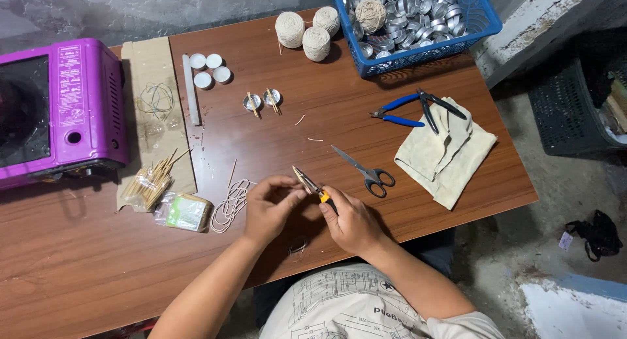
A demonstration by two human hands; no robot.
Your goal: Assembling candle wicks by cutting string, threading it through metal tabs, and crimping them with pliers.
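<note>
Hands first: left hand (273, 202) sits curled, fingertips pinched narrow on something thin and pale near the tool's tip, likely a short length of wick string, too small to tell for certain; right hand (353, 223) is closed around the orange-and-black handles of small pliers (312, 185), nose pointing up and left toward the left fingertips. Both hover just above the worktop (274, 136) near its front edge. Judging by look, the pliers are stiff, light metal with grippy handles, best held well back on the handles as now; the strand is limp, nearly weightless, easily dropped, and wants a fingertip pinch close to the nose. Left to right around them: purple tabletop stove (59, 107); bundle of wooden sticks (149, 182); clear packet (184, 211); loose string loops (230, 205) just beside the left hand; white tealights (210, 70); two metal cups with sticks (262, 100); three twine balls (307, 31); scissors (366, 170) near the right hand; blue basket (486, 19) of metal cups; blue-handled pliers (408, 110) on a cream cloth (444, 162).
</note>
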